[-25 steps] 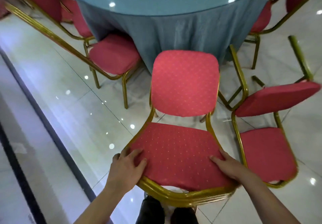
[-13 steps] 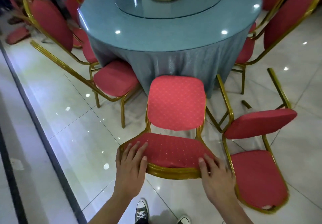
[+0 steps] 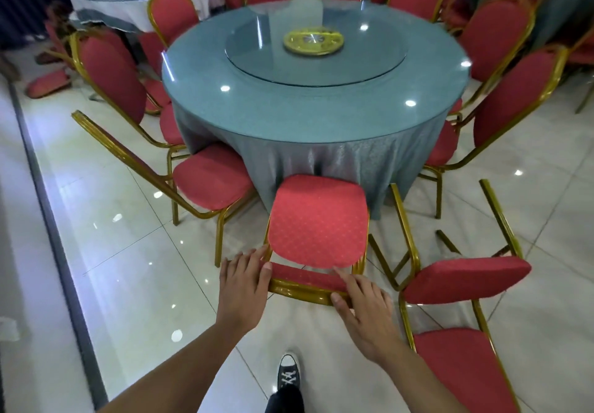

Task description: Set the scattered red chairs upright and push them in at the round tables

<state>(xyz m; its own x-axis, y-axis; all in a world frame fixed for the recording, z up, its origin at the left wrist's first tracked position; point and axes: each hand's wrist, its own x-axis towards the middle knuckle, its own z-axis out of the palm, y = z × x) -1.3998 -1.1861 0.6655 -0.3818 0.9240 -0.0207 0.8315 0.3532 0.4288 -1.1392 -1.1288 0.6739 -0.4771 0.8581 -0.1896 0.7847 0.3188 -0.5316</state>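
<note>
The chair [image 3: 317, 221] stands upright at the near edge of the round tabletop [image 3: 316, 103], seat against the cloth. Left hand [image 3: 246, 282] lies flat, fingers straight, on its back's top rail; right hand [image 3: 364, 306] pinches that rail. A tipped chair [image 3: 463, 300] lies just right.

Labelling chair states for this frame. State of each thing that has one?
Red padded gold-framed chair at the hands: upright, facing table.
Red chair on the right: tipped over, legs up.
Left hand: resting on backrest top.
Right hand: gripping backrest top.
Blue-clothed round table: upright.
</note>
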